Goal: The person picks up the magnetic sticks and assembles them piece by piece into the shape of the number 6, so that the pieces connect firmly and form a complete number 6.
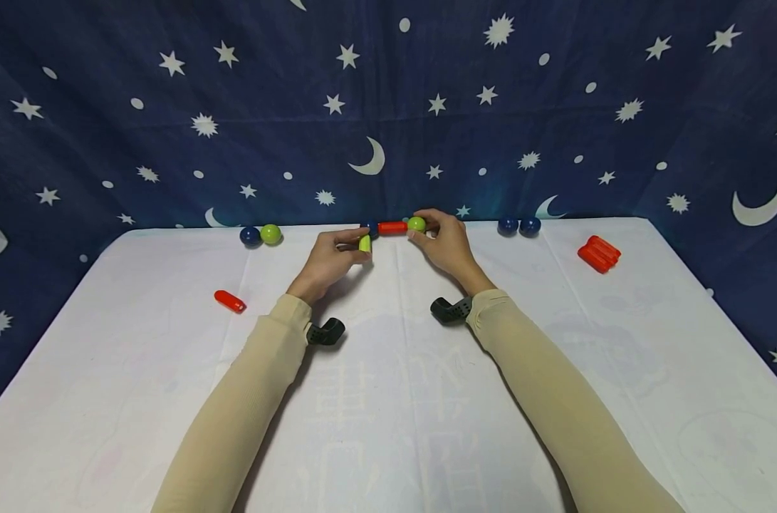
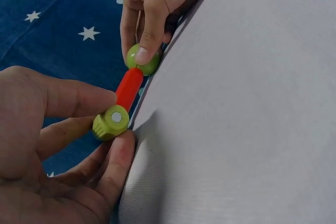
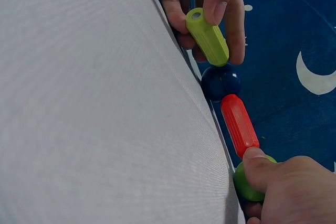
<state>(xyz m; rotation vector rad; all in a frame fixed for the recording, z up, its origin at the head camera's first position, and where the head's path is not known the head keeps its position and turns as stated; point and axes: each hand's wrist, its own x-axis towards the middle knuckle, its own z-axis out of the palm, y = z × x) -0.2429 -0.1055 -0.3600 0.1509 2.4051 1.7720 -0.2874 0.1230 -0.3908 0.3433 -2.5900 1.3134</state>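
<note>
The green stick (image 3: pixel 210 40) is at the middle of the table's (image 1: pixel 394 427) far edge. The left hand (image 1: pixel 332 258) pinches it between thumb and fingers. One end of the stick meets the blue ball (image 3: pixel 220 83), and the other end points back toward the near edge. I can't tell how much it tips up.

The ball sits just past the fingertips, on the far side of the stick. The left hand is nearer to it than the right. From the ball, the red stick (image 1: pixel 392 228) runs along the far edge, so the two sticks make a bend there. That bend seems to matter most. At the red stick's right end is the green ball (image 1: pixel 416 224), which the right hand (image 1: pixel 449 242) grips.

Farther out, a blue and a green ball (image 1: pixel 270 234) sit near the far left corner, with a loose red stick (image 1: pixel 230 301) closer in. Two blue balls (image 1: pixel 530 227) and some red sticks (image 1: pixel 599 254) lie toward the far right corner.
</note>
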